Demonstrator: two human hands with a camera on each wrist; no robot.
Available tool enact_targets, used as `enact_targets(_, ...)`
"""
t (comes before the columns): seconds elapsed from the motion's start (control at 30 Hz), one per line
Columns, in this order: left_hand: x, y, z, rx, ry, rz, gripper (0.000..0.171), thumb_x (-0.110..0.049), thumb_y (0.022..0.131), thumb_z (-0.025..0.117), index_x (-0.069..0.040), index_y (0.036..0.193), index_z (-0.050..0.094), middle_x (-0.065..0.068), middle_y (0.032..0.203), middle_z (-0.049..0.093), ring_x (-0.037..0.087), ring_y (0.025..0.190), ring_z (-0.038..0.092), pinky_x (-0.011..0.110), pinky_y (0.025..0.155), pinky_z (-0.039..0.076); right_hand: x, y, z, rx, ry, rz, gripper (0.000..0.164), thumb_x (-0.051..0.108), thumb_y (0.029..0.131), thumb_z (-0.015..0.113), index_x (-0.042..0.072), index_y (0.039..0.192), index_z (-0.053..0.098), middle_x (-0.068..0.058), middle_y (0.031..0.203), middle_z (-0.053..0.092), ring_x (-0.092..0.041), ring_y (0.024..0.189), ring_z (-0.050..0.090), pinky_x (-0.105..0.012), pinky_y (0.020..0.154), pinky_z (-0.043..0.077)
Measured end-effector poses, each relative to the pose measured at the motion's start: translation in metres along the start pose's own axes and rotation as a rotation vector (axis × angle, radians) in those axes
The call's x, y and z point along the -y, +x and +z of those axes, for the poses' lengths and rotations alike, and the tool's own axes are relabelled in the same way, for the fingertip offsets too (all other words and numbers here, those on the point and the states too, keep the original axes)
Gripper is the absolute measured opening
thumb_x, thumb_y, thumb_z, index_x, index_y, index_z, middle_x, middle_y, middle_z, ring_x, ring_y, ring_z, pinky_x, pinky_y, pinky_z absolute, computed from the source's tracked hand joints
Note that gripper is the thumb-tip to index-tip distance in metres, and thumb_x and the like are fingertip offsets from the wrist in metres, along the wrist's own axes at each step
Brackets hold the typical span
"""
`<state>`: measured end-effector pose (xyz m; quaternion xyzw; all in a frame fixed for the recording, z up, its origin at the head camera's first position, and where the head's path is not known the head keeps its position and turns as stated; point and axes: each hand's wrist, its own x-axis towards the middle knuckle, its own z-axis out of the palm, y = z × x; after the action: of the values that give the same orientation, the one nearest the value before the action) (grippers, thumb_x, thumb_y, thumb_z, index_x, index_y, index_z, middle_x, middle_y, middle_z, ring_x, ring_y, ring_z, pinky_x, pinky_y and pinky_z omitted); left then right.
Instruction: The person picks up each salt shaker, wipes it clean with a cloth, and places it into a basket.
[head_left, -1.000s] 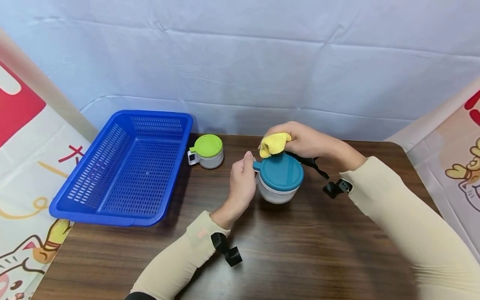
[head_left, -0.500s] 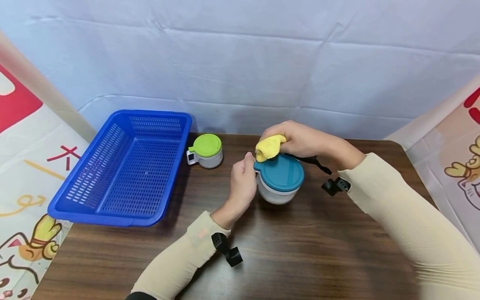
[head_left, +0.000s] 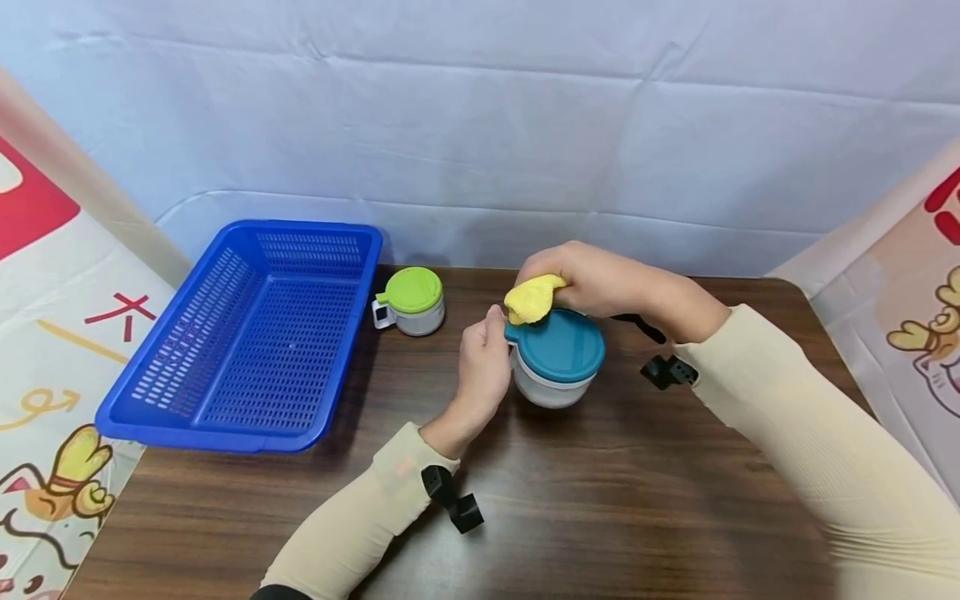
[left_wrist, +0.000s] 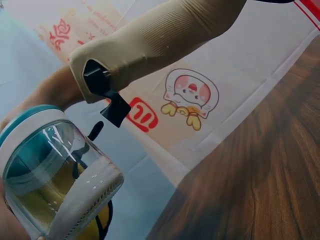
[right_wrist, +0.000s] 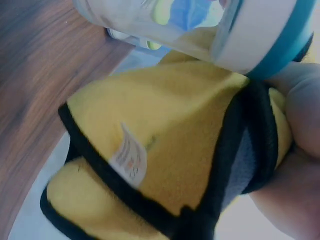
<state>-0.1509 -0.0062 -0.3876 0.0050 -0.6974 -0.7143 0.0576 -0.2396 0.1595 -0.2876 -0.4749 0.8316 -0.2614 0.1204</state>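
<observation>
"Teal-lidded jar (head_left: 551,395), where?"

"Over the table (head_left: 600,508), fingers of my left hand (head_left: 486,364) holding it; beyond, those of my right hand (head_left: 592,278) grip the cloth (head_left: 531,298) against the lid (head_left: 566,347)."

"Step?"

"Wiping, I judge; the next stroke calls for a steady jar."

Yellow cloth (head_left: 531,300) in right grip (head_left: 592,279) shifted left along teal lid (head_left: 562,350) edge, nearer left grip (head_left: 483,362).
</observation>
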Motion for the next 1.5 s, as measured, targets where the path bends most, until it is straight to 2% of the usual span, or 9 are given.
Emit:
enact_targets(0.17,-0.001,0.001,-0.002,-0.008,-0.013,0.027,0.056,-0.024,0.112,0.037,-0.012,0.057,0.040,-0.001,0.053,0.033,0.016,0.048,0.032,0.026,0.048,0.024,-0.004,-0.005,-0.002,-0.051,-0.082,0.059,0.040,-0.018,0.090,0.055,0.012,0.110,0.073,-0.001,0.108,0.070,-0.021,0.099,0.064,-0.042,0.087,0.053)
enact_targets(0.47,-0.005,0.002,-0.007,-0.007,-0.022,0.031,0.056,-0.024,0.111,0.037,-0.011,0.057,0.039,0.000,0.053,0.032,0.017,0.048,0.032,0.025,0.050,0.025,-0.017,-0.023,-0.006,-0.157,-0.044,0.182,0.044,-0.020,0.090,0.054,0.009,0.118,0.071,-0.007,0.117,0.070,-0.029,0.110,0.064,-0.050,0.093,0.052)
enact_targets(0.73,-0.004,0.004,-0.009,-0.021,-0.010,0.014,0.056,-0.026,0.111,0.038,-0.011,0.058,0.040,0.000,0.053,0.032,0.017,0.049,0.032,0.026,0.049,0.025,-0.022,-0.039,-0.008,-0.200,-0.046,0.229,0.039,-0.014,0.092,0.055,0.014,0.113,0.070,0.000,0.105,0.070,-0.020,0.092,0.061,-0.043,0.079,0.049)
enact_targets(0.87,-0.004,0.005,-0.011,-0.016,-0.014,0.009,0.056,-0.028,0.112,0.037,-0.011,0.058,0.040,0.001,0.054,0.032,0.018,0.049,0.032,0.026,0.050,0.025,-0.022,-0.046,-0.009,-0.210,-0.029,0.259,0.040,-0.014,0.092,0.054,0.014,0.115,0.070,-0.001,0.106,0.070,-0.020,0.092,0.061,-0.042,0.078,0.049)
enact_targets(1.0,-0.004,0.005,-0.011,-0.012,-0.028,0.003,0.056,-0.028,0.112,0.037,-0.011,0.058,0.040,0.001,0.053,0.032,0.017,0.048,0.032,0.026,0.049,0.025,-0.023,-0.055,-0.009,-0.246,-0.041,0.266,0.038,-0.013,0.093,0.055,0.012,0.118,0.069,-0.003,0.108,0.070,-0.020,0.093,0.063,-0.042,0.078,0.050)
enact_targets(1.1,-0.004,0.005,-0.012,-0.013,-0.034,0.006,0.055,-0.027,0.112,0.037,-0.011,0.059,0.040,0.000,0.052,0.032,0.017,0.047,0.031,0.026,0.048,0.025,-0.023,-0.062,-0.006,-0.270,-0.067,0.263,0.041,-0.015,0.090,0.055,0.010,0.119,0.070,-0.004,0.109,0.071,-0.020,0.094,0.064,-0.041,0.077,0.050)
enact_targets(1.3,-0.004,0.005,-0.013,-0.028,-0.034,-0.001,0.055,-0.028,0.111,0.038,-0.011,0.059,0.040,0.000,0.052,0.032,0.017,0.046,0.031,0.025,0.048,0.025,-0.021,-0.074,0.000,-0.295,-0.087,0.253,0.044,-0.017,0.088,0.055,0.011,0.119,0.070,-0.001,0.108,0.071,-0.017,0.086,0.059,-0.033,0.073,0.048)
enact_targets(1.5,-0.004,0.006,-0.013,-0.016,-0.017,0.013,0.056,-0.029,0.111,0.037,-0.011,0.059,0.040,0.002,0.053,0.033,0.018,0.047,0.031,0.026,0.048,0.025,-0.016,-0.087,0.004,-0.337,-0.056,0.242,0.044,-0.017,0.087,0.058,0.012,0.118,0.069,0.002,0.104,0.069,-0.015,0.080,0.053,-0.028,0.069,0.042)
